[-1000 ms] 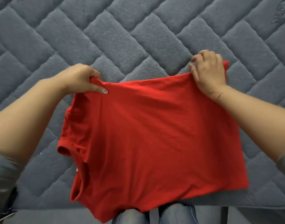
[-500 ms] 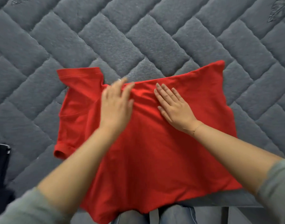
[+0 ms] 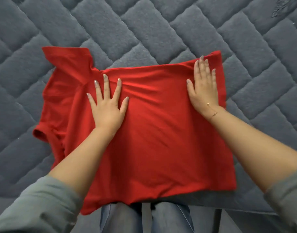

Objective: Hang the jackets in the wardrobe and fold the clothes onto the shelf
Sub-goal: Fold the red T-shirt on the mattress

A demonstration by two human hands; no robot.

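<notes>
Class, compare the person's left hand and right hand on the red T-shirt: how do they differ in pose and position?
The left hand has its fingers spread wide; the right hand keeps its fingers close together. The left hand lies near the middle of the red T-shirt, by the sleeves; the right hand lies at its right edge. Only the right wrist wears a thin bracelet. Both rest flat, palm down, on the shirt.

Loose grey-green fabric sleeves (image 3: 41, 204) are pushed up both forearms. A thin gold chain bracelet (image 3: 213, 114) circles the right wrist. Pale polished fingernails (image 3: 104, 76). Faded blue denim trousers (image 3: 169, 217).
</notes>
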